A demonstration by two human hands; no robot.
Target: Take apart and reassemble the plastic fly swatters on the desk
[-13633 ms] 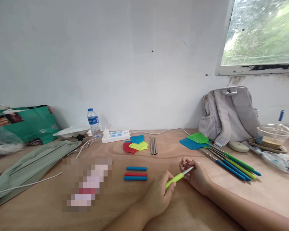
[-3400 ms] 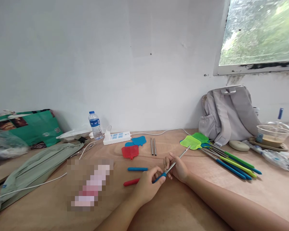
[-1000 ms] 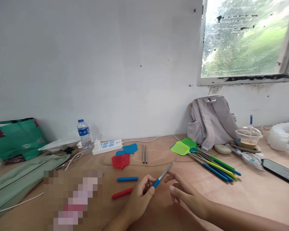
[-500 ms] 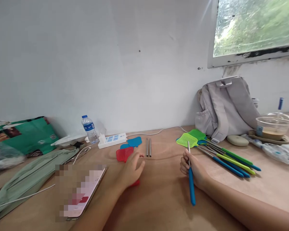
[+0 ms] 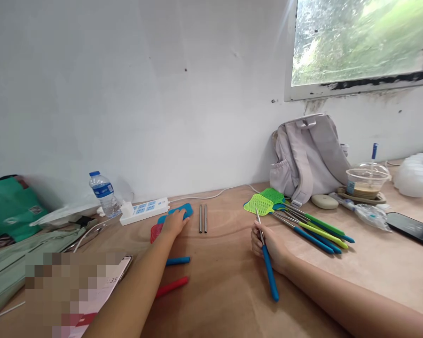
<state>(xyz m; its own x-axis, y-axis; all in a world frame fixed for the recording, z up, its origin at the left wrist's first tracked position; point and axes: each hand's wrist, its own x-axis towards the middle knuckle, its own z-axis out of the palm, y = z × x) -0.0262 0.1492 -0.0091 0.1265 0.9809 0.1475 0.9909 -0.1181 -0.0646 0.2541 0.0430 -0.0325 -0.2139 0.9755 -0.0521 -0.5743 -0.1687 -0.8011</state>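
Note:
My left hand [image 5: 175, 224] reaches over a blue mesh fly swatter head [image 5: 186, 210], its fingers closed down on the near edge. A second blue head lies partly under it, and a red swatter head [image 5: 156, 231] shows beside my wrist. My right hand [image 5: 268, 244] is wrapped round the metal rod of a blue-handled fly swatter handle [image 5: 270, 277]; its thin bare tip points up and away, with no head on it. Between the hands two short metal tubes [image 5: 203, 218] lie side by side. Near my left forearm lie a blue handle [image 5: 178, 261] and a red handle [image 5: 172, 286].
Several whole swatters with a lime head [image 5: 258, 204] lie at right before a grey backpack [image 5: 306, 159]. Farther right are a cup [image 5: 366, 183] and a black phone [image 5: 414, 230]. A power strip [image 5: 144, 210], water bottle [image 5: 104, 192] and blurred-out device [image 5: 102, 291] are at left.
My left hand has moved forward from above the handles onto the blue swatter head, uncovering the blue and red handles. The right hand still grips its handle. The view has turned right.

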